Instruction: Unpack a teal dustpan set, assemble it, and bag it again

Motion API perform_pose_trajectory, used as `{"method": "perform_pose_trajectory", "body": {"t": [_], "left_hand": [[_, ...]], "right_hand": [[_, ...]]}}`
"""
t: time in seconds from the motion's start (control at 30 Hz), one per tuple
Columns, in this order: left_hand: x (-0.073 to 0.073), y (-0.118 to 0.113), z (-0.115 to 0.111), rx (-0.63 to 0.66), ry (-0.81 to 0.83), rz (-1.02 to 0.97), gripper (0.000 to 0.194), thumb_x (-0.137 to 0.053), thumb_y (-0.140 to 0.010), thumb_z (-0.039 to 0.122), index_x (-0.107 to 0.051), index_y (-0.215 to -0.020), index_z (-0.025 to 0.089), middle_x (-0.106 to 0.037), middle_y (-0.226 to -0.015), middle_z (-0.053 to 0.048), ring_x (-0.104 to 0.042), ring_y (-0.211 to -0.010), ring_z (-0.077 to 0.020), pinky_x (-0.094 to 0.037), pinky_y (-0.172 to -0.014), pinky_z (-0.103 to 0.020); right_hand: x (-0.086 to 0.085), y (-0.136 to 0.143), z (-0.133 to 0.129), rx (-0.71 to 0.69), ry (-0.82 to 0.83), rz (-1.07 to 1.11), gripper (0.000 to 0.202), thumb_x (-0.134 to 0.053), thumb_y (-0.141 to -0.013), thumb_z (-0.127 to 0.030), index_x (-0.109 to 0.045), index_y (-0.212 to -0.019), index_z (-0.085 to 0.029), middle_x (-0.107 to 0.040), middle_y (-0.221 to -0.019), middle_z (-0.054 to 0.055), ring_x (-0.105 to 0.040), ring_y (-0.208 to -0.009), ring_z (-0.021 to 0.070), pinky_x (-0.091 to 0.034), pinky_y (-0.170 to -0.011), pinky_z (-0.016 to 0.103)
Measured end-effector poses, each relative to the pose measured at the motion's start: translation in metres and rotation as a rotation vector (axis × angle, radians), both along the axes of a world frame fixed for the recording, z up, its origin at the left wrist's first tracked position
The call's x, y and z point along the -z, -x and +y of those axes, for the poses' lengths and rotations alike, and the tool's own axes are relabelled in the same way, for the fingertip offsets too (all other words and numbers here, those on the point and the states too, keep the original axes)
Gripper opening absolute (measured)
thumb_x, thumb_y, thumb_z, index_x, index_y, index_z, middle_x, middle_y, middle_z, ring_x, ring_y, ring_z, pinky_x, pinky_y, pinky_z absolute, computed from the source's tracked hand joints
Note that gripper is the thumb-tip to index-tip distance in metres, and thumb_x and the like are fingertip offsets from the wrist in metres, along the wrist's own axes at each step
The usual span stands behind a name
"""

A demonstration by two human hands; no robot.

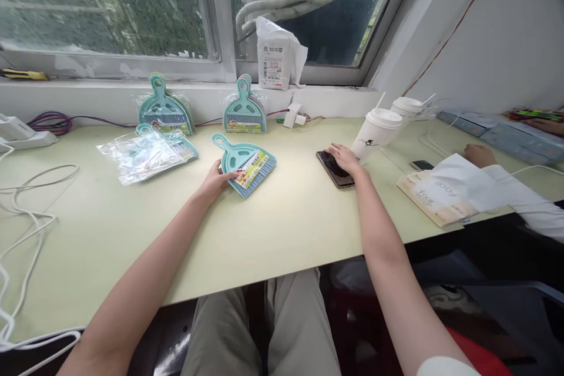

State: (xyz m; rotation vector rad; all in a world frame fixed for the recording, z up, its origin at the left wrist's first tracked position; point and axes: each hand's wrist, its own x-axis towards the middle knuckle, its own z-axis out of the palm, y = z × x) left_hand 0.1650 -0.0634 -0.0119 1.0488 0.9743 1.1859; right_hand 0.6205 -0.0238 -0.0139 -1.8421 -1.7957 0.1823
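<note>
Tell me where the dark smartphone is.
Head view, right of centre: the dark flat smartphone lies on the pale green table, under the right hand, beside a white paper cup.

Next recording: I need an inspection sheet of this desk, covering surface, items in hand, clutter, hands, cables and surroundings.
Surface: pale green desk, set against a window wall.
Items in hand: unwrapped teal mini dustpan-and-brush set lying flat; dark smartphone lying flat.
Clutter: bagged set lying flat, two bagged sets leaning on the wall, two lidded cups, white packet on the sill, booklet.
Hands: left hand touches the unwrapped set's edge; right hand rests on the smartphone.
Cables: white cables looped at left; power strip.
Surroundings: wet window; another person's sleeve at right.
</note>
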Motion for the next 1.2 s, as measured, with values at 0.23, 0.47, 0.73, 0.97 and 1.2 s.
{"method": "perform_pose_trajectory", "body": {"t": [0.23,0.47,0.73,0.97,1.2], "left_hand": [[-0.006,-0.003,-0.005,0.006,0.007,0.021,0.059,-0.081,-0.055,0.009,-0.054,-0.107,0.018,-0.068,-0.101,-0.007,-0.07,-0.09,-0.023,-0.06,-0.079,-0.035],[-0.005,-0.003,-0.005,0.022,-0.001,0.019,0.059,-0.081,-0.056,0.01,-0.054,-0.107,0.018,-0.068,-0.097,-0.005,-0.07,-0.087,-0.0204,-0.06,-0.076,-0.031],[-0.008,-0.004,-0.007,-0.004,0.02,0.033,0.058,-0.08,-0.056,0.008,-0.054,-0.107,0.018,-0.068,-0.097,-0.004,-0.069,-0.088,-0.0203,-0.059,-0.077,-0.031],[-0.008,-0.005,-0.006,-0.013,0.033,0.038,0.061,-0.079,-0.056,0.007,-0.054,-0.11,0.018,-0.068,-0.096,-0.005,-0.069,-0.09,-0.0222,-0.059,-0.082,-0.035],[-0.004,-0.004,-0.005,0.012,0.016,0.016,0.061,-0.08,-0.056,0.007,-0.053,-0.109,0.017,-0.068,-0.096,-0.006,-0.07,-0.089,-0.0219,-0.059,-0.083,-0.035]], "right_hand": [[-0.016,0.002,-0.019,0.015,-0.071,0.106,0.068,-0.018,-0.098,-0.057,-0.072,-0.099,-0.018,-0.059,-0.135,0.009,-0.05,-0.126,0.0203,-0.032,-0.11,0.034],[-0.007,-0.001,-0.016,-0.014,-0.112,0.09,0.066,-0.019,-0.097,-0.06,-0.069,-0.111,-0.019,-0.063,-0.127,0.009,-0.052,-0.124,0.0203,-0.033,-0.11,0.035],[-0.005,-0.002,-0.016,0.004,-0.091,0.072,0.056,-0.024,-0.1,-0.05,-0.068,-0.113,-0.019,-0.063,-0.128,0.009,-0.053,-0.125,0.0205,-0.035,-0.109,0.037],[-0.007,0.001,-0.018,0.014,-0.105,0.048,0.054,-0.024,-0.1,-0.048,-0.068,-0.114,-0.02,-0.064,-0.127,0.008,-0.054,-0.123,0.0212,-0.037,-0.108,0.038],[-0.002,-0.001,-0.019,-0.017,-0.156,0.082,0.059,-0.023,-0.099,-0.054,-0.069,-0.11,-0.018,-0.066,-0.122,0.009,-0.056,-0.12,0.0198,-0.038,-0.107,0.035]]}}
